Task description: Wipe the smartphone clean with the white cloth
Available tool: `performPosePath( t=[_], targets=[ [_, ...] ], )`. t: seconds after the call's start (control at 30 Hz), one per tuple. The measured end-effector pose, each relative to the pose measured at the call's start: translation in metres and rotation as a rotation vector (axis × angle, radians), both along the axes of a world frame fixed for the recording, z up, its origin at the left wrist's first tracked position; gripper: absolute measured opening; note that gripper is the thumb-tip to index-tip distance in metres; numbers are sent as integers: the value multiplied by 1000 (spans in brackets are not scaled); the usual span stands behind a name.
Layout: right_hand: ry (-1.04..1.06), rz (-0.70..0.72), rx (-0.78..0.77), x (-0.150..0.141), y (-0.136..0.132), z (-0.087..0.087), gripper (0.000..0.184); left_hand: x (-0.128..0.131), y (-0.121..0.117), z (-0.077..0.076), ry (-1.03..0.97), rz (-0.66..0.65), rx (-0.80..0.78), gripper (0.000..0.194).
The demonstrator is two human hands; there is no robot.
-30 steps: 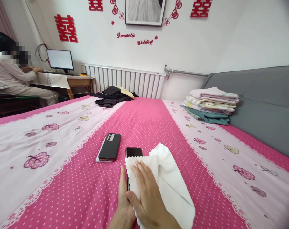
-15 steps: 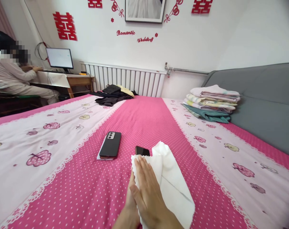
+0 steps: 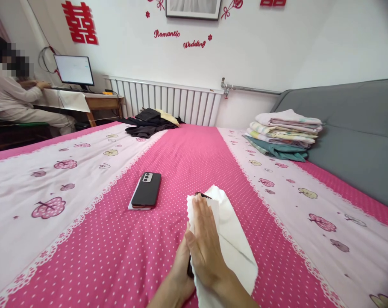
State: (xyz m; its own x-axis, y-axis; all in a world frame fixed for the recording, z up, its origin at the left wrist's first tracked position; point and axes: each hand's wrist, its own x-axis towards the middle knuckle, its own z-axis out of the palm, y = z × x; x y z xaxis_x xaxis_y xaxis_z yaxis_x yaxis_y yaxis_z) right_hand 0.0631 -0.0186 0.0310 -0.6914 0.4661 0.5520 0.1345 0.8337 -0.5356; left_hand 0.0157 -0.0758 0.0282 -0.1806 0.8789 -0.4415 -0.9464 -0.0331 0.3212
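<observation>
My left hand [image 3: 180, 267] is wrapped round a dark phone [image 3: 190, 268], held above the bed; most of the phone is hidden by the cloth and my hands. A white cloth [image 3: 235, 244] with a zigzag edge lies over the phone's face and hangs down to the right. My right hand [image 3: 207, 239] presses the cloth flat on the phone, its fingers straight and together, pointing away from me. To the left, a black phone [image 3: 147, 190] lies camera side up on top of a pale flat item [image 3: 133, 200].
A pink dotted bedspread [image 3: 187, 158] spans the bed. Dark clothes [image 3: 145, 129] lie at the far edge, and folded fabrics [image 3: 285, 132] are stacked by the grey headboard [image 3: 351, 115]. A person [image 3: 11, 94] sits at a desk with a monitor [image 3: 74, 69] at far left.
Both hands have shifted slightly right with the phone and cloth. The phone's far end is now mostly covered, and its dark near edge shows beside my left hand.
</observation>
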Motion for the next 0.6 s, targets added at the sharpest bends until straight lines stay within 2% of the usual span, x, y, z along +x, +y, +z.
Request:
performPosePath(
  t=[0.2,0.37,0.5,0.6],
  targets=[
    [42,-111,47,3,16,8,61,6,1,-2,52,-91,-19,43],
    [57,-182,35,6,22,10,60,9,1,3,22,-151,41,51],
    [93,-250,10,5,23,7,59,10,0,4,-7,-140,80,45],
    [141,-297,-63,4,22,3,58,10,-2,0,-17,-128,116,42]
  ],
)
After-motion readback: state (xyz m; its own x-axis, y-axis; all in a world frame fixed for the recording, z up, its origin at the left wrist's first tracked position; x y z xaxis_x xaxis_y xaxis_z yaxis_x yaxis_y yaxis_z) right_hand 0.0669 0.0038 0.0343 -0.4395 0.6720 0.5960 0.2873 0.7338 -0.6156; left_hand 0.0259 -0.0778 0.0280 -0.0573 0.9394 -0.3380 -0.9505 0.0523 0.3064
